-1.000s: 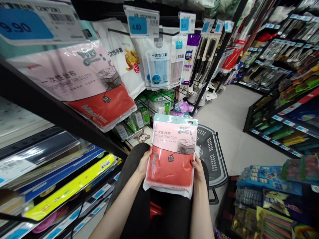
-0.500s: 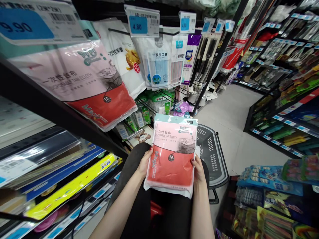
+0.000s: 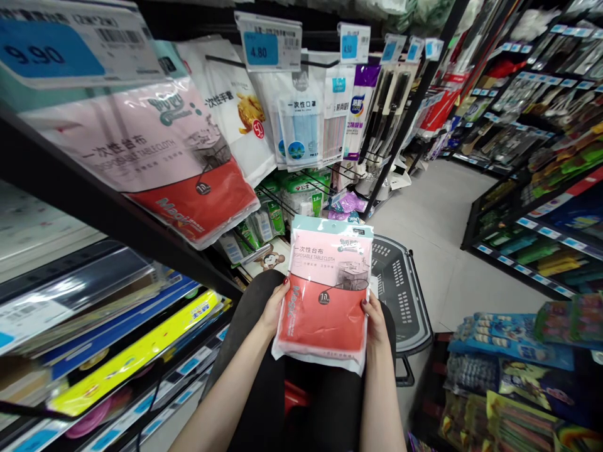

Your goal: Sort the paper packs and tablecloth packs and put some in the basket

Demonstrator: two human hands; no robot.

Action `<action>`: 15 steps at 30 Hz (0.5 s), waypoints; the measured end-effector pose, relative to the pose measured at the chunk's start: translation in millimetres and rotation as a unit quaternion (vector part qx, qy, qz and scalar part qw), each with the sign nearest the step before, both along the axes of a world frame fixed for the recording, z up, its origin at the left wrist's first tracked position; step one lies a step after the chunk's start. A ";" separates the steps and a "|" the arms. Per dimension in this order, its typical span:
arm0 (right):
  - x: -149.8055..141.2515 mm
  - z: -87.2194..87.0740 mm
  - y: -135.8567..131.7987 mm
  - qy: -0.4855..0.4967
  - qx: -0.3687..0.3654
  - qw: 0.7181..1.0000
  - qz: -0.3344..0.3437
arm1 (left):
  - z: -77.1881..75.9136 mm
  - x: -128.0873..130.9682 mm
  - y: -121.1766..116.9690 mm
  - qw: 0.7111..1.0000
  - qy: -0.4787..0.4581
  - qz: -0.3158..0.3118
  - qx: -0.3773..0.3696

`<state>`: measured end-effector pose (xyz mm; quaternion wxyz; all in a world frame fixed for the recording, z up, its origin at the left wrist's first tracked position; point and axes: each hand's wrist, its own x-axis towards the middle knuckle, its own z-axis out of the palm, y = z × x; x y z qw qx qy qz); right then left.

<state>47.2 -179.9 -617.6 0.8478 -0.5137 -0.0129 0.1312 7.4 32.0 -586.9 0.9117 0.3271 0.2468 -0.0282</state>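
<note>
Between my hands is a pink and red pack of disposable tablecloths (image 3: 325,314), its printed front facing me and its pale green top edge pointing away. My left hand (image 3: 274,306) grips its left side, with the thumb on the front. On the right side, my right hand (image 3: 375,319) holds the edge the same way. The fingers behind the pack are hidden. It is held just above my black-clad knees. A similar tablecloth pack (image 3: 179,157) hangs on the rack at the upper left, under a 9.90 price tag (image 3: 51,50).
A grey shopping basket (image 3: 400,295) stands on the floor beyond my right knee. Glove packs (image 3: 235,113) and face mask packs (image 3: 301,122) hang ahead. Snack bags (image 3: 513,339) lie at the lower right. A black rack post (image 3: 400,132) rises beside the aisle floor (image 3: 461,207).
</note>
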 end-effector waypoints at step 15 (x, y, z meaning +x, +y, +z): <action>-0.1 0.2 -0.9 -0.006 -0.007 1.000 0.003 | -2.1 0.8 0.2 1.000 -0.023 0.007 0.019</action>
